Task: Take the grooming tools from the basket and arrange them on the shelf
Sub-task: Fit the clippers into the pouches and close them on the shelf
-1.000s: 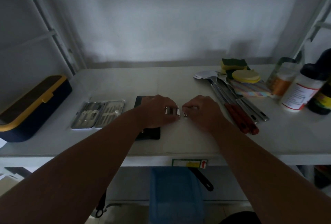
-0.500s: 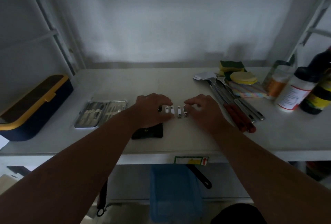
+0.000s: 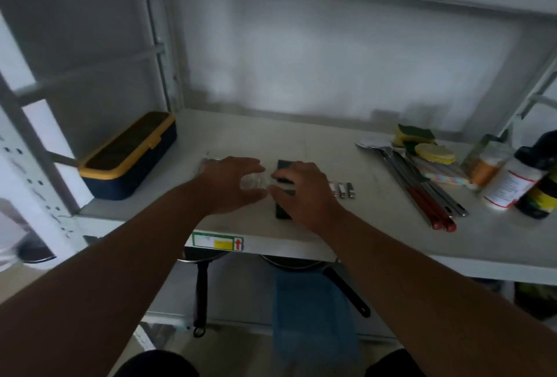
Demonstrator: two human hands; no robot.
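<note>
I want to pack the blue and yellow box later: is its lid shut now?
Shut. The yellow-rimmed lid of the blue box lies flat on its base, with no gap showing.

a home kitchen storage rack: ladles (image 3: 401, 179) and sponges (image 3: 414, 135) right of the hands, frying pans (image 3: 202, 283) hanging below them.
</note>
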